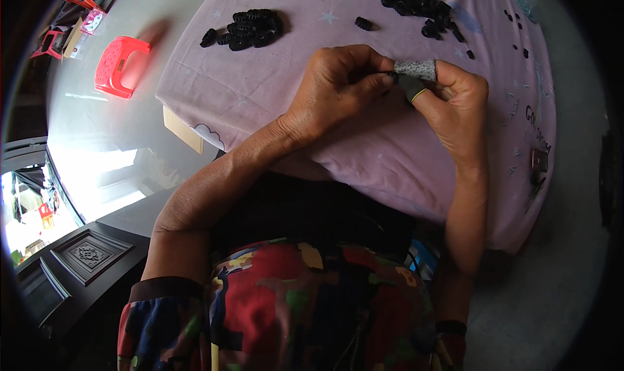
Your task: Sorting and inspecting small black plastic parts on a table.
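In front of my chest, over the cloth-covered table, my two hands meet at the fingertips. My left hand (341, 88) is closed in a pinch, with thumb and index finger on a small black piece (392, 76), mostly hidden by the fingers. Opposite it, my right hand (458, 104) is closed too, its thumb and index finger coming together at the same piece. A grey knitted finger sleeve (416, 69) covers the right index finger. Another grey sleeve with a yellow edge (418, 95) is on the right thumb.
A pink patterned cloth (260, 101) covers the table. On it lie a pile of ridged black pieces (253, 30), a larger black heap (406, 0) and one single piece (364, 24). A small dark object (539, 160) sits near the right edge. A red stool (117, 65) stands on the floor.
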`<state>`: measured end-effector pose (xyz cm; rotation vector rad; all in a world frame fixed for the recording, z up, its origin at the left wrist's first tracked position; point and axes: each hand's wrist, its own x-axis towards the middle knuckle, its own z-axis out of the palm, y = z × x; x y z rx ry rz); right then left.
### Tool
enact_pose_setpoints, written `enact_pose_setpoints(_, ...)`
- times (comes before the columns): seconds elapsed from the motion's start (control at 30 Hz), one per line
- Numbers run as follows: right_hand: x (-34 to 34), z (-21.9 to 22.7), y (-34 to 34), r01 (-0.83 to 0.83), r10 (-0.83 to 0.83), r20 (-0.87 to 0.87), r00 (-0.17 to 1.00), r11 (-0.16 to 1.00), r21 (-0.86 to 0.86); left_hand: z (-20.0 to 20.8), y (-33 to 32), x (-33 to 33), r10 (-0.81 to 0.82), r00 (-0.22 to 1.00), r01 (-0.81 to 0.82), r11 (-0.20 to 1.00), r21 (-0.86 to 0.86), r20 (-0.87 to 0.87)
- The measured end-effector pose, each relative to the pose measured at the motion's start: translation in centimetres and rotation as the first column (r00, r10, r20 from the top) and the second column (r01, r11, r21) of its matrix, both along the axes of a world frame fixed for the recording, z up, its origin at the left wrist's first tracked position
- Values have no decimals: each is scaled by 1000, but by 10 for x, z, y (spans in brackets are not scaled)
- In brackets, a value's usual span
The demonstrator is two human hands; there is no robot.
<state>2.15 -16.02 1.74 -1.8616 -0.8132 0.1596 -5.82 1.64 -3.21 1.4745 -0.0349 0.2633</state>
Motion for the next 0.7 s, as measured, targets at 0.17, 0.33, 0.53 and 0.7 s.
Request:
enact_pose_setpoints(0.17, 4, -5, 0, -16, 14, 50, 999, 999, 38, 1, 0, 1, -5, 1000, 5, 1000, 1, 17)
enact_pose_setpoints(0.33, -3, 3, 12, -15, 2, 84, 996, 987, 157, 14, 9, 1, -161, 974, 109, 949, -295, -157)
enact_pose_setpoints(0.53, -6, 15, 11, -25, 59, 376, 925, 995, -96, 21, 17, 1, -291, 940, 154, 826, -543, -177)
enact_pose_setpoints(0.7, -4, 11, 14, 29, 37, 531, 847, 993, -115, 16, 13, 4, -267, 948, 119, 805, -581, -176)
